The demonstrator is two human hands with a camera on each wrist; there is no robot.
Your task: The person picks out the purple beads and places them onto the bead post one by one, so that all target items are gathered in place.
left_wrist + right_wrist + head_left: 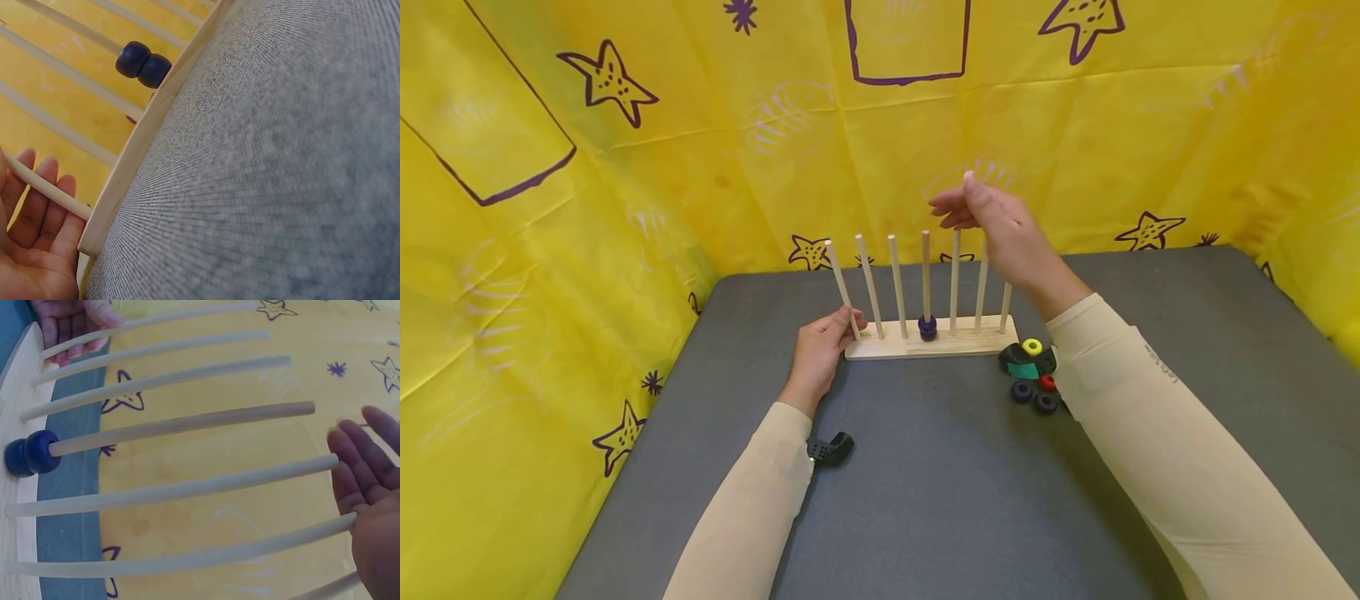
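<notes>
A wooden stand (891,348) with several upright pegs is on the grey table. Two dark blue beads (927,328) are stacked at the foot of its middle peg, also seen in the left wrist view as blue beads (144,65). My left hand (820,354) holds the leftmost peg low down, its fingers behind the peg (53,192) in the left wrist view. Raised over the pegs on the right is my right hand (1011,237), fingers loosely bent and nothing held; in the right wrist view this hand (378,487) is beside the peg tops.
Right of the stand, partly behind the right sleeve, lie a yellow ring (1032,347), a red ring (1047,382), dark rings (1022,392) and a black piece with green tape (1023,371). A black strap piece (832,450) is by the left wrist. Yellow cloth (775,183) hangs behind.
</notes>
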